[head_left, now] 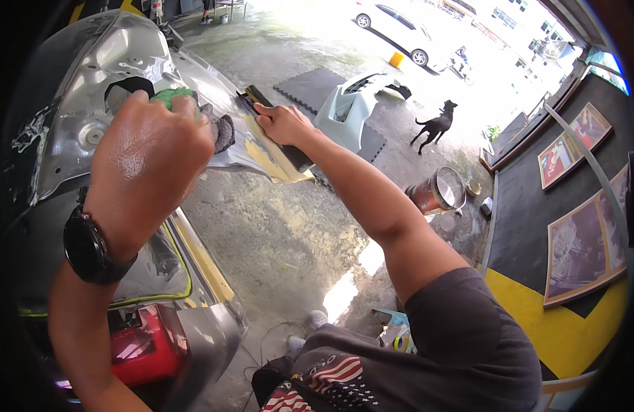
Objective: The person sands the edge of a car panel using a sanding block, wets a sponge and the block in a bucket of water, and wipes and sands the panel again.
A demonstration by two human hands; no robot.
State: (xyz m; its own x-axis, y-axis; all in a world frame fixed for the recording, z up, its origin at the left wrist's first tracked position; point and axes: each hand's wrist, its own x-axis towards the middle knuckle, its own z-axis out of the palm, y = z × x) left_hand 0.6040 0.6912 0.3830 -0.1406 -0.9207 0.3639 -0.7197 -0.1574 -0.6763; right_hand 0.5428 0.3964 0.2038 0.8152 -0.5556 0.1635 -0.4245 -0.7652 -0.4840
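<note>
My left hand [149,141], with a black watch on its wrist, is closed around a bunched green cloth [173,96]. A dark grey piece of cloth or pad [224,134] pokes out beside its fingers. It is held over the raised silver trunk lid [73,130]. My right hand [286,126] grips a long black block [298,158], which lies along the lid's edge, where yellowish filler [262,154] shows. The block's underside is hidden.
Below the lid is the car's rear with a red tail light [149,347]. A pale bumper [344,106] lies on dark floor mats [313,86]. A bucket [446,190] stands near the right wall, a black dog [437,126] beyond. Farther off is a white car [392,31].
</note>
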